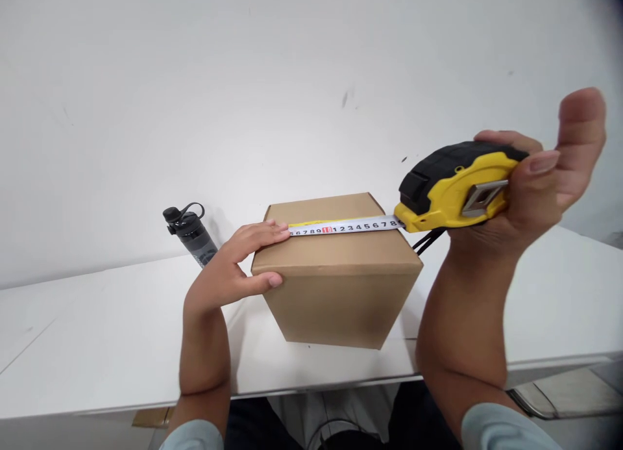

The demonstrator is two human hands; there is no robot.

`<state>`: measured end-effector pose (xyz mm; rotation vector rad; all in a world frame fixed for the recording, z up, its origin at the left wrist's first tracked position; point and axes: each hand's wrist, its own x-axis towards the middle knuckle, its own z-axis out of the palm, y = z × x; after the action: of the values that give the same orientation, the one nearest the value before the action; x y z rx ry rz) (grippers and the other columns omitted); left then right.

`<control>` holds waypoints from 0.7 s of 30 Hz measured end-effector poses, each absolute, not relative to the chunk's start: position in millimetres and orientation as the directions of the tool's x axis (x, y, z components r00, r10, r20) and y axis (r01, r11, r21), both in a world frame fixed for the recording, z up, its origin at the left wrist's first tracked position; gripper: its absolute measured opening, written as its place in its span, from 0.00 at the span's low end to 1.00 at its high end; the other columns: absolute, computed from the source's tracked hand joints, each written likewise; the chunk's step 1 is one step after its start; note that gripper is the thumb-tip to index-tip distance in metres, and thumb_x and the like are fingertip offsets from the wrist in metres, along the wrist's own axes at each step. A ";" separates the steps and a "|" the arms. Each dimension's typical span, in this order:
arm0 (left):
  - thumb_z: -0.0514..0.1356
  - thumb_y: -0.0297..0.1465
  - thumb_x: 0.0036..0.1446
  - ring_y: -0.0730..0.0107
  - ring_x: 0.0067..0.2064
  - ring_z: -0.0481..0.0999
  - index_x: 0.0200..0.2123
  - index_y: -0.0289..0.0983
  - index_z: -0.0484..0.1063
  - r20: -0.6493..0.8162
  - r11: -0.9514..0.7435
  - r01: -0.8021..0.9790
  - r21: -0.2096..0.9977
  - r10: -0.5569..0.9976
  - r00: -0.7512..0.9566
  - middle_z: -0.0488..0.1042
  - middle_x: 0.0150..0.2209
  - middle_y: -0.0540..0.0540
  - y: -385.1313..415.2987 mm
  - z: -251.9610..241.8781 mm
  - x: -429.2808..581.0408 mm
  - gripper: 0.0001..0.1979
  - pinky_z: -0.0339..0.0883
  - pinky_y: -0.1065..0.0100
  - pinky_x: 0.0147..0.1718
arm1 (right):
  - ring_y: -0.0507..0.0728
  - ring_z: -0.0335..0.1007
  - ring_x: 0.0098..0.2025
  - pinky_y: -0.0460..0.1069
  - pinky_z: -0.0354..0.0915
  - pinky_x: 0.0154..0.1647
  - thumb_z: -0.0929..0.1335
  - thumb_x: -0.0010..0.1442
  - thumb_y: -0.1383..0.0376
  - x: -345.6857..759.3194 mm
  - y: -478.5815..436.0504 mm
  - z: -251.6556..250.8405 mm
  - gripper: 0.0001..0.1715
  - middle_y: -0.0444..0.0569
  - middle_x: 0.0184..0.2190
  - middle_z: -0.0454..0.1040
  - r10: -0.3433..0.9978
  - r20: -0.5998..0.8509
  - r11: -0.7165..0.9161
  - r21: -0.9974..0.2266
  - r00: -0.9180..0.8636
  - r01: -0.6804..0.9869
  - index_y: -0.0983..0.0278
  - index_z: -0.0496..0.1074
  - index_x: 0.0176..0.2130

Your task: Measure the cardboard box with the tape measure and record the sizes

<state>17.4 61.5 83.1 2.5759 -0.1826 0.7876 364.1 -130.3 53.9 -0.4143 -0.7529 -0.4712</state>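
A closed brown cardboard box (335, 307) stands on the white table. Across its top runs the extended blade (357, 226) of a tape measure, printed with black numbers and a red mark. My left hand (231, 262) holds the blade down at the box's left edge, fingers over it and thumb against the box's front edge; the blade's end is hidden under the fingers. To the right of the box, my right hand (545, 177) grips the yellow and black tape measure (457, 190), its mouth just past the box's right edge. A dark wrist strap (428, 241) hangs beneath it.
A dark bottle (192, 232) with a looped cap stands behind my left hand. The white table (97, 346) meets a white wall (195, 80) at the back. Below the front edge, a chair or stool seat (569, 393) shows at the right.
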 end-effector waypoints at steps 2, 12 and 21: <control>0.73 0.45 0.65 0.47 0.75 0.71 0.71 0.58 0.74 0.559 -0.896 -0.245 0.371 0.005 0.829 0.78 0.69 0.47 62.2 82.2 17.5 0.32 0.65 0.43 0.76 | 0.55 0.82 0.38 0.53 0.80 0.39 0.76 0.65 0.54 367.5 -133.0 53.7 0.20 0.43 0.40 0.81 -0.243 0.699 0.818 -0.225 0.672 0.530 0.55 0.79 0.55; 0.72 0.48 0.65 0.47 0.74 0.72 0.70 0.58 0.75 0.577 -0.886 -0.246 0.392 0.029 0.816 0.79 0.68 0.47 64.8 79.1 16.9 0.31 0.66 0.44 0.75 | 0.59 0.82 0.44 0.64 0.80 0.54 0.75 0.62 0.46 350.9 -135.7 54.5 0.19 0.46 0.40 0.85 -0.271 0.798 0.711 -0.212 0.539 0.671 0.57 0.85 0.40; 0.72 0.46 0.66 0.50 0.74 0.73 0.70 0.59 0.74 0.599 -0.889 -0.282 0.361 -0.011 0.801 0.80 0.68 0.48 66.4 80.1 18.0 0.31 0.66 0.45 0.75 | 0.57 0.83 0.43 0.61 0.80 0.53 0.75 0.64 0.49 347.9 -135.6 57.5 0.18 0.47 0.40 0.85 -0.285 0.799 0.733 -0.174 0.530 0.657 0.60 0.85 0.40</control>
<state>18.0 66.4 80.1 2.5486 -0.2194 0.8434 347.9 -135.6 57.5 -0.4960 -0.8363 -0.5907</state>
